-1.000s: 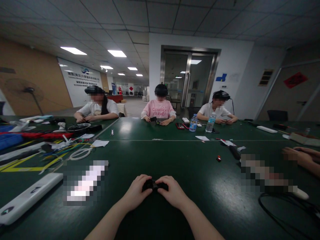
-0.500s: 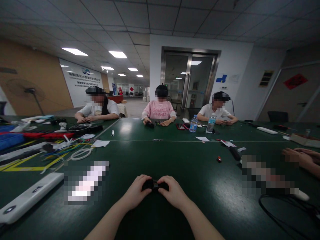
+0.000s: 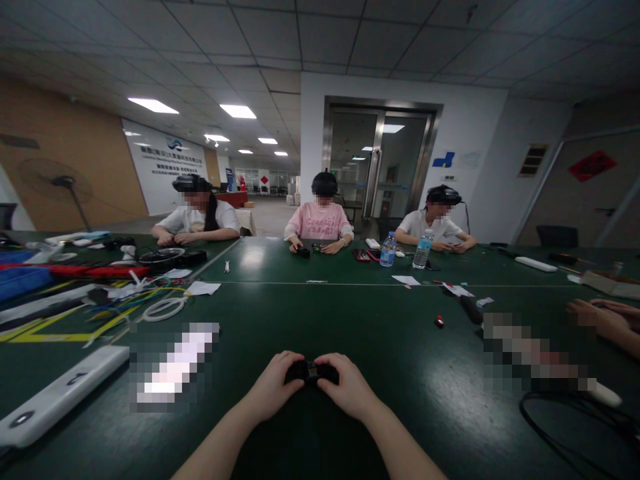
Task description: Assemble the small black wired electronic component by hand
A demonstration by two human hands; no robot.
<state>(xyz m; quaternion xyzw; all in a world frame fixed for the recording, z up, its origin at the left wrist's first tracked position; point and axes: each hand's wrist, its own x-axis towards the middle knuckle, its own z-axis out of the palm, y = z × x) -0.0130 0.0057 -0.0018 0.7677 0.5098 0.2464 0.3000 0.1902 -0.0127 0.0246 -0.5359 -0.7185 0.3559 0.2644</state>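
A small black object [image 3: 312,372] with a narrower, greyish middle is held low over the green table, in the centre of the head view. My left hand [image 3: 273,387] grips its left end, thumb below and fingers curled over the top. On the opposite end, my right hand [image 3: 351,387] closes in the same way. Much of the object is covered by my fingers, so its exact kind cannot be made out.
A white bar-shaped device [image 3: 65,393] and a blurred-out bright panel [image 3: 177,367] lie to the left, near tangled cables [image 3: 164,308]. To the right are a small red item [image 3: 439,321] and a black cable [image 3: 550,430]. Several people sit around the table [image 3: 280,313].
Both hands stay almost in place on the black object. Its middle part looks slightly turned, showing a greyer face. The whole view has shifted very slightly.
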